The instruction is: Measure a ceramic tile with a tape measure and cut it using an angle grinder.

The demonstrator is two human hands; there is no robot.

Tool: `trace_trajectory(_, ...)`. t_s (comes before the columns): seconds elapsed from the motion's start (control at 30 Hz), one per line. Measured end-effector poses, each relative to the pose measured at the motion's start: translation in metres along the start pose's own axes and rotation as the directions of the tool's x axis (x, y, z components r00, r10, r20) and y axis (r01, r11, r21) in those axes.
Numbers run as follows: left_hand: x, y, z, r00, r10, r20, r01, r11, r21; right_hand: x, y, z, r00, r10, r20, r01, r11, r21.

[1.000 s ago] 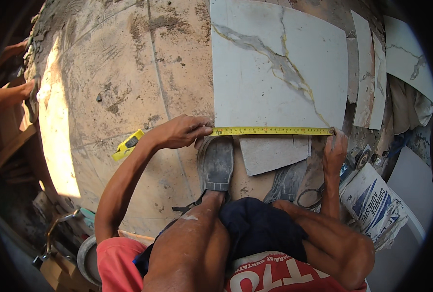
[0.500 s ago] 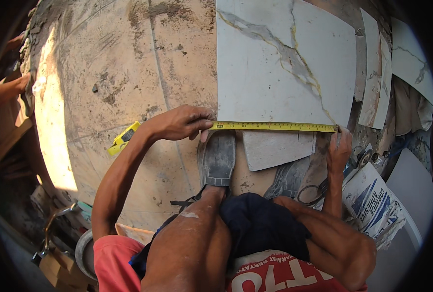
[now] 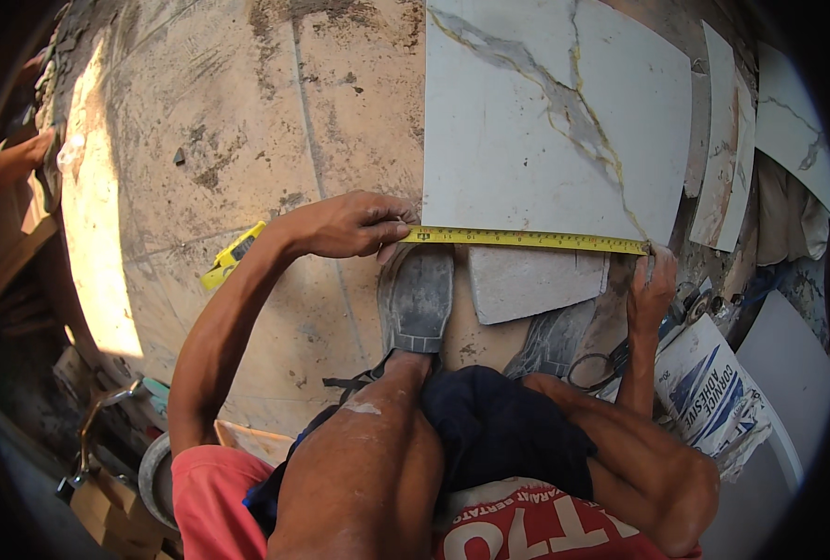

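Observation:
A yellow tape measure blade stretches along the near edge of a white marble-patterned tile with grey and gold veins. My left hand is closed on the blade by the tile's near left corner, thumb and fingers pinching it. At the near right corner, my right hand grips the blade's other end. The yellow tape case lies on the floor left of my left forearm, partly behind it. Below the blade, a pale broken slab lies partly under the tile's near edge.
Narrow tile strips and another veined tile lie at the right. A white printed bag sits near my right arm. My sandalled foot is just below the blade. At the far left, another person's limb shows.
My left hand has risen slightly, lifting the left end of the blade a little. The view has shifted slightly; both hands keep hold of the tape.

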State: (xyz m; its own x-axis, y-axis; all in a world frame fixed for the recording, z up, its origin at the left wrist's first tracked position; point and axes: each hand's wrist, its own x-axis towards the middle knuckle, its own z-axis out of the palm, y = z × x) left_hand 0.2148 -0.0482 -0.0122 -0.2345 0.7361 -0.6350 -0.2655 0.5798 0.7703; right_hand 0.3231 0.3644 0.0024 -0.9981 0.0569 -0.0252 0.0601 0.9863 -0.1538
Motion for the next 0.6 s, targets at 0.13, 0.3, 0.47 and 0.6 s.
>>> trace_trajectory(0.13,0.0003,-0.0006,0.0,1.0,0.018,-0.008,-0.018,1.0,-0.002,-0.0003,-0.0011,0.0009,1.0,-0.013,-0.022,0.013,1.0,-0.003)
trace_trajectory(0.3,-0.0021,0.0062,-0.0014,1.0,0.006,-0.009,-0.006,1.0,-0.014,0.0001,0.0,0.0017,0.999,-0.031,-0.033,0.031,0.999,0.009)
trace_trajectory(0.47,0.0008,0.0008,-0.0003,1.0,0.017,-0.016,-0.017,1.0,-0.026,0.0002,0.0003,0.0016,0.999,-0.027,-0.026,0.027,1.0,0.007)
trace_trajectory(0.6,0.0023,0.0023,0.0003,1.0,-0.002,-0.012,0.001,0.999,-0.055,-0.001,0.002,0.0034,0.999,-0.025,-0.032,0.025,1.0,-0.005)
